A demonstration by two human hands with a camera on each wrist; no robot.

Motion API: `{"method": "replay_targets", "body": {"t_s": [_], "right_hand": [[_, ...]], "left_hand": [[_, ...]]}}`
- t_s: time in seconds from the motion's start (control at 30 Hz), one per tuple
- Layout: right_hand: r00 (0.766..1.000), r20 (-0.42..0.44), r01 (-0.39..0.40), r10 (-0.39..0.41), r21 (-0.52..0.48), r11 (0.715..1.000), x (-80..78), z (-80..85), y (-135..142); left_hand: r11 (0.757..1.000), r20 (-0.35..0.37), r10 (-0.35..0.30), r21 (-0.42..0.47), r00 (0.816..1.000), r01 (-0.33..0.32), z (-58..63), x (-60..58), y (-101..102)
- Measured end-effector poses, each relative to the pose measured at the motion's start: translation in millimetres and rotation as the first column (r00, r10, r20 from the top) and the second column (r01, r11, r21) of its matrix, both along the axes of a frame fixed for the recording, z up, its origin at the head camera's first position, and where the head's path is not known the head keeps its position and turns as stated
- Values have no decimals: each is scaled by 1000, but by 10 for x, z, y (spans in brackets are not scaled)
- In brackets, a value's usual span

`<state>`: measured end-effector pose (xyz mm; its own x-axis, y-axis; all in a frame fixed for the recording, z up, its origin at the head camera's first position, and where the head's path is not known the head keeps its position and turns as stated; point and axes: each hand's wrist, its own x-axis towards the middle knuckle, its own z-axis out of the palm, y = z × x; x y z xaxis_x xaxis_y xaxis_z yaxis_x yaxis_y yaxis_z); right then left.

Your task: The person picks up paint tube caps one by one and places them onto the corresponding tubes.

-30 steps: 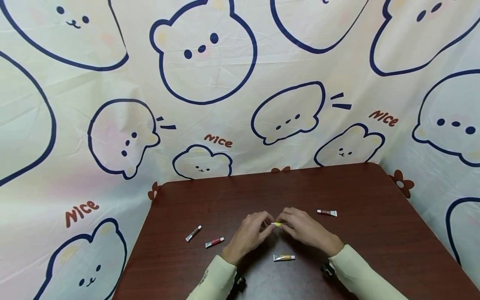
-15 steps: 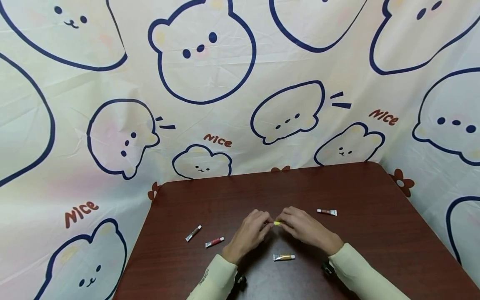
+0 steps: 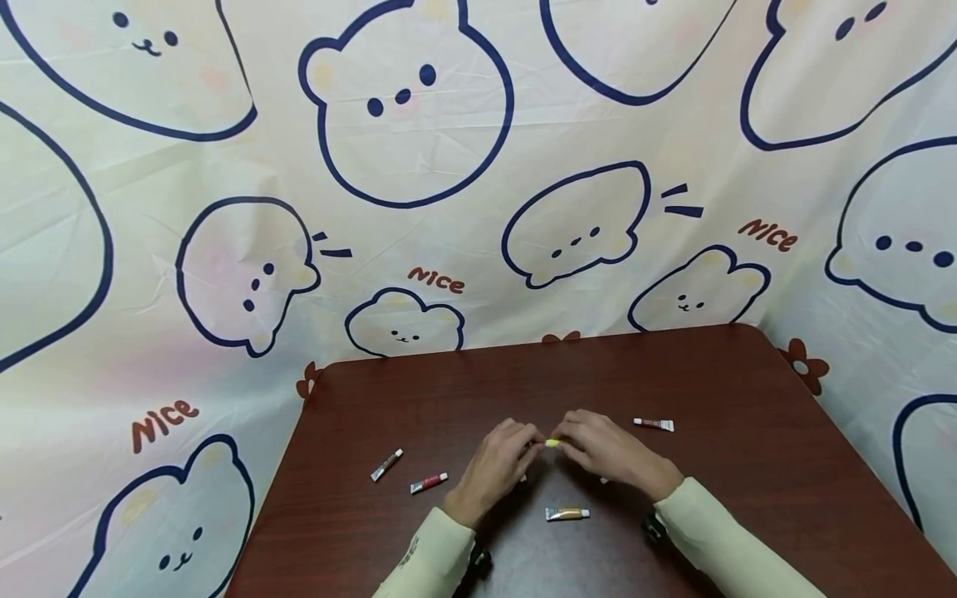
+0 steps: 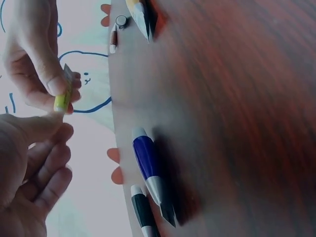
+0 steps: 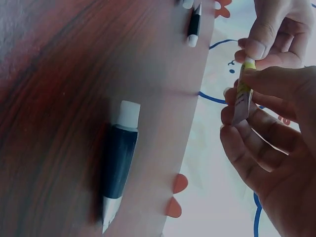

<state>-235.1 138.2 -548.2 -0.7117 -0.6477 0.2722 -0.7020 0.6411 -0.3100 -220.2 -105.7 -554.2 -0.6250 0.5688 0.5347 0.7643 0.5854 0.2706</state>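
Observation:
Both hands meet over the middle of the table around a small paint tube (image 3: 552,443) with a yellow body and a white cap. My right hand (image 3: 609,448) pinches the tube's body between thumb and fingers; the flat silver tail (image 5: 240,112) sticks out below them in the right wrist view. At the other end, my left hand (image 3: 493,467) has thumb and fingertips on the white cap (image 5: 250,61), which they partly cover. The tube is held clear of the tabletop in both wrist views.
On the dark brown table (image 3: 463,399) lie several more paint tubes: a red tube (image 3: 429,483) and a brownish tube (image 3: 386,465) at left, an ochre tube (image 3: 566,514) in front, a dark red tube (image 3: 654,424) at right. A patterned cloth (image 3: 419,241) hangs behind.
The left fingers have closed in over the white cap, which showed more before. The right hand has risen very slightly. The tubes on the table stay put.

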Motion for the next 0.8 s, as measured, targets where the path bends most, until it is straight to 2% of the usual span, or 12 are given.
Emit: {"method": "replay_targets", "body": {"t_s": [0.13,0.23,0.47,0.8], "right_hand": [[998,-60,31,-31,-5,1000,-52,-29,19],[995,-74,61,-61,-7,998,-100,-60,44],[994,-32,108,-108,21,994,-244,-131,90],[993,34,112,-114,56,992,-396,-234,159]], "left_hand": [[998,-4,51,28,999,-51,-15,-6,-19],[998,-6,60,33,998,-60,-11,-12,-37],[998,24,65,12,998,-65,14,-10,-88],[992,49,126,-25,991,-125,31,-15,-221]]}}
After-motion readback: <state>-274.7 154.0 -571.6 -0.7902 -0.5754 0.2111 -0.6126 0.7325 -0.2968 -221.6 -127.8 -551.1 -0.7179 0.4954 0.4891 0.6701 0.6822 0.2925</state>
